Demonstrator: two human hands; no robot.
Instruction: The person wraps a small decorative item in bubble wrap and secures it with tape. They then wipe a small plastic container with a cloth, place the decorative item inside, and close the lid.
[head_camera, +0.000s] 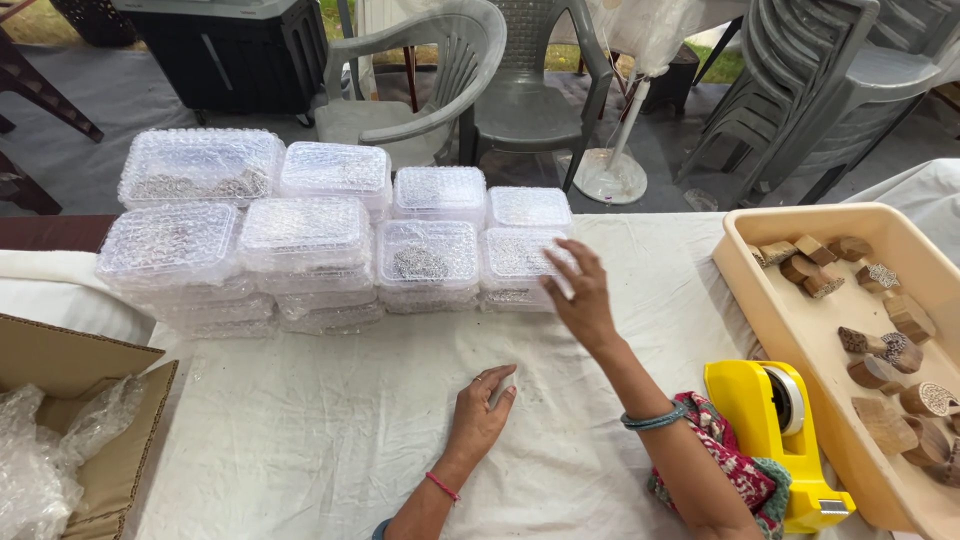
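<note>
A view from above of a worktop (330, 440) covered in white cloth. Clear plastic boxes (330, 240) with bumpy lids stand in stacks at the far side, forming a block whose long axis runs left to right across the worktop; the stacks are tallest at the left and step down toward the right. Small silvery pieces show through several lids. The right hand (578, 295) reaches forward from the lower right, arm stretched diagonally, fingers spread wide and empty, its fingertips touching or just beside the rightmost low stack (520, 265); a teal bangle (652, 420) circles the wrist. The left hand (480, 410) rests palm down on the cloth, nearer the viewer, fingers loosely curled around a small grey object (500, 392) too hidden to identify; a red thread is tied around that wrist. At the right edge a long beige tray (790, 330) angles away from the viewer and holds carved wooden blocks (880, 345). Just beside it, nearer the viewer, stands a yellow tape dispenser (775, 425), with a piece of patterned red fabric (725, 455) lying against it. At the lower left an open cardboard box (75, 365) contains crumpled bubble wrap (40, 450). Grey plastic chairs (480, 90) stand beyond the worktop.
</note>
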